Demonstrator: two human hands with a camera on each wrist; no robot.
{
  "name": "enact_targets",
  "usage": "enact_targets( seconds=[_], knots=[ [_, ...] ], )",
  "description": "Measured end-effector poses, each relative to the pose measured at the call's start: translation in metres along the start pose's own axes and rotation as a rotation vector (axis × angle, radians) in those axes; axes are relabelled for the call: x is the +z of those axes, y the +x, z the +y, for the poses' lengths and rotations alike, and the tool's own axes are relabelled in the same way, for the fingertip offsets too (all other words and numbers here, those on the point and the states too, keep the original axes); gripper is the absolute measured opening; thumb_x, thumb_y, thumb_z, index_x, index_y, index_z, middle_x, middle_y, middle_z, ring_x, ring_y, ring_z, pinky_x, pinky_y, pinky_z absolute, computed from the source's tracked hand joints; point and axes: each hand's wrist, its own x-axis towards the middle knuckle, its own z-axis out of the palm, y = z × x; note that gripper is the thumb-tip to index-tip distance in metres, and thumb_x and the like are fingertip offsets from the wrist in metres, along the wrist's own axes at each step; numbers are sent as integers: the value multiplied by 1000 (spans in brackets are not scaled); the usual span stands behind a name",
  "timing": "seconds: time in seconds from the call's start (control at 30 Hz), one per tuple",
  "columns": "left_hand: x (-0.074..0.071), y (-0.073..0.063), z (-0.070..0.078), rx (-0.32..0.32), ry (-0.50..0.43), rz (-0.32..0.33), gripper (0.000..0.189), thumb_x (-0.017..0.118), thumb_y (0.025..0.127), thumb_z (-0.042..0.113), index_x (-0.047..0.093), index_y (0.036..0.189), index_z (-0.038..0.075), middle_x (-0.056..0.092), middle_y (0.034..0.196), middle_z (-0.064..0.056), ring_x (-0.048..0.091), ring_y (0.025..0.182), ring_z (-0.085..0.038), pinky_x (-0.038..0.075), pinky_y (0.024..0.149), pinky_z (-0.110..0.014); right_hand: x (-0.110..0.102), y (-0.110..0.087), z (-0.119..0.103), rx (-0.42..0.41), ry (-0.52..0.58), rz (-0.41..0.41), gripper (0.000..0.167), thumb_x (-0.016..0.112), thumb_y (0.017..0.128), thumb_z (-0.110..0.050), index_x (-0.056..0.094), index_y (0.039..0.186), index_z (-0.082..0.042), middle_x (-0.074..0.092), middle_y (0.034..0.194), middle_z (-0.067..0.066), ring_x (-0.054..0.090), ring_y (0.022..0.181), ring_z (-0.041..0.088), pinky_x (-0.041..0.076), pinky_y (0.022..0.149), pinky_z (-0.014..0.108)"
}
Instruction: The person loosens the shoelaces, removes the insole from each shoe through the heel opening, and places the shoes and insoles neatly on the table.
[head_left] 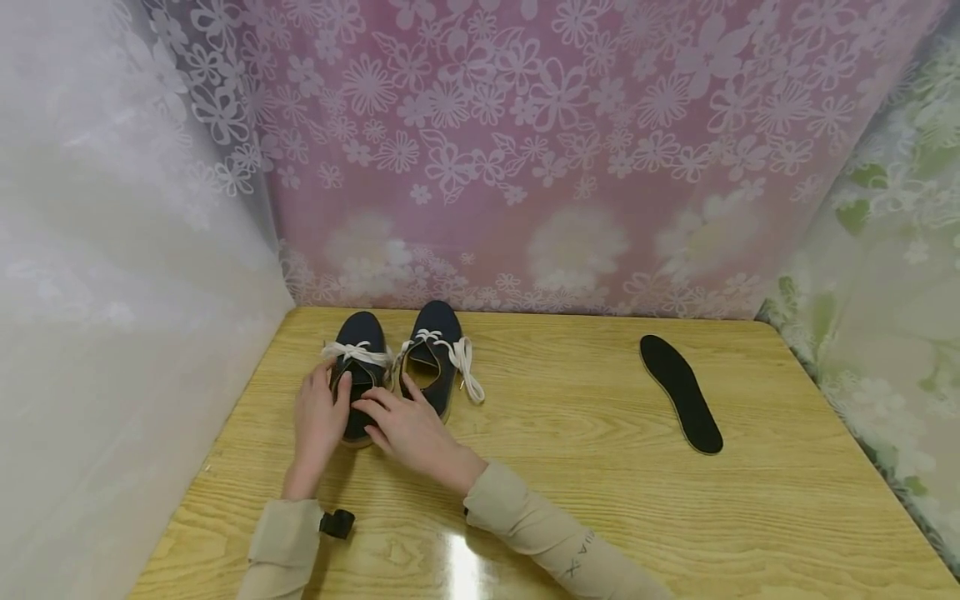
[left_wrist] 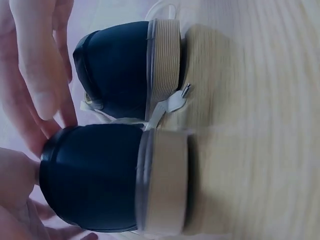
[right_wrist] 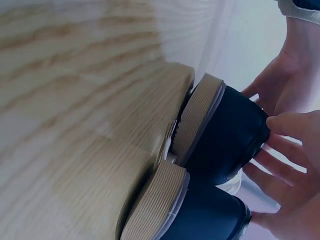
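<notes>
Two navy canvas shoes with white laces stand side by side, toes pointing away. My left hand (head_left: pixel 321 412) grips the left shoe (head_left: pixel 362 329) at its collar, with fingers along the outer side and thumb over the opening. Over the heel end of that shoe, my right hand (head_left: pixel 412 429) has loosely bent fingers touching the rim; one finger reaches over the right shoe (head_left: pixel 437 321). The left shoe's heel (left_wrist: pixel 95 175) shows close up in the left wrist view. My hands hide part of its dark inside. Untied laces (head_left: pixel 465 367) hang beside the right shoe, whose opening looks tan inside.
A black insole (head_left: pixel 681 392) lies flat at the right of the wooden table (head_left: pixel 555 467). Flowered curtains (head_left: pixel 525 167) border the table at the back and both sides. A small black object (head_left: pixel 337 523) shows beside the left cuff.
</notes>
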Motion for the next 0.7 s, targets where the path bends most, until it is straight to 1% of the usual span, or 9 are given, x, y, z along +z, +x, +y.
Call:
enact_targets(
  seconds=[0.1,0.17,0.23,0.3,0.37,0.47,0.53,0.63,0.7],
  knots=[
    [0,6,-2,105,-2,0,44,47,110,22,49,145,-3,42,149,-33,35,139,-52,27,114,-65,-1,-4,0,-19,10,8,32,64,102,-28,65,133,-19,63,130,-3,63,118,10,36,117,50],
    [-1,11,-3,185,6,-11,40,47,109,19,54,141,-4,43,149,-34,33,141,-52,22,117,-65,-3,-7,1,-33,30,5,32,64,102,-28,66,132,-19,63,130,-3,62,119,10,35,118,48],
    [-3,15,-4,252,21,-41,37,48,109,16,59,137,-4,43,148,-35,31,142,-53,18,118,-65,-5,-11,2,-50,44,2,31,64,102,-28,66,132,-19,64,129,-3,63,119,11,35,118,47],
    [-7,18,-6,304,37,-84,34,50,108,14,62,134,-4,43,148,-35,29,143,-54,16,118,-66,-6,-15,3,-68,67,3,29,64,102,-27,67,130,-19,64,128,-3,63,119,11,35,118,46],
    [-10,20,-7,329,51,-136,31,51,107,14,65,130,-2,42,149,-34,26,144,-54,14,118,-68,-8,-19,5,-91,94,10,27,65,102,-26,68,127,-18,65,126,-2,63,118,11,35,118,45],
    [-14,20,-8,326,63,-192,28,53,107,17,70,121,0,40,152,-32,23,145,-55,15,117,-69,-13,-25,7,-126,118,13,23,64,102,-27,69,124,-18,66,124,-3,63,118,10,35,118,43],
    [-16,19,-8,322,59,-201,25,55,107,18,73,111,1,43,151,-32,24,144,-56,16,117,-69,-16,-30,10,-148,137,21,22,63,103,-27,70,121,-18,67,122,-3,62,118,10,35,118,43],
    [-17,18,-7,343,47,-196,24,57,105,18,72,94,3,51,144,-32,32,141,-54,18,118,-67,-21,-39,15,-167,175,41,18,64,102,-27,71,116,-19,68,119,-4,62,118,11,36,118,42],
    [-18,17,-7,358,31,-204,25,58,105,17,72,88,5,55,139,-32,35,140,-54,19,118,-66,-22,-46,19,-173,214,62,15,65,101,-25,72,112,-18,69,115,-4,63,117,11,38,116,41]
  ],
)
